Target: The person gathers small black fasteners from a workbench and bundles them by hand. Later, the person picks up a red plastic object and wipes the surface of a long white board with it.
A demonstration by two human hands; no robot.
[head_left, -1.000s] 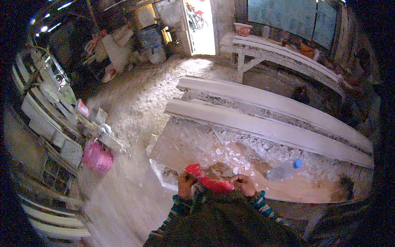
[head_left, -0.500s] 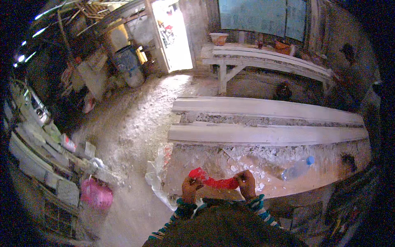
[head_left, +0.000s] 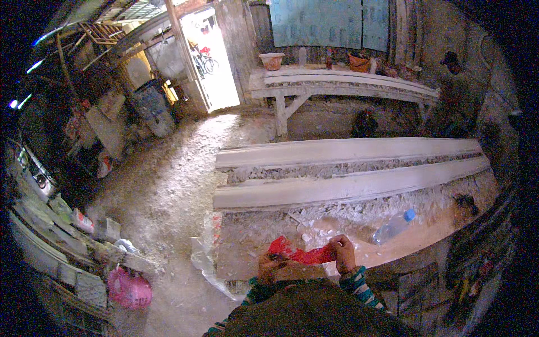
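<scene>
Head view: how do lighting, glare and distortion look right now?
Head view: doorway blown out white, floor before it glaring; head view, rim: dark and noisy, near edge of worktable bent by fisheye; head view, lower centre: red strip distinct, left hand dimmer than right hand.

A: How's the light?
B: Dim rm overall. Main src = doorway (head_left: 216,73), back L, blown out near-white.
A: Lands where?
B: Floor (head_left: 168,151) in front of it: glare patch, dimmer twd the bottom. Thin bright slits (head_left: 35,67) up top L too.
A: Tabletop (head_left: 432,227)?
B: Mid-bright. Pale strips (head_left: 348,185) on it catch soft light; deep shadow underneath.
A: Red piece (head_left: 309,255)?
B: Color reads strong, fine detail's soft.
A: Noise?
B: Grainy, esp. in darks. Person (head_left: 452,84) back R nearly lost in gloom.
A: Edges?
B: Fisheye bend, corners black.
</scene>
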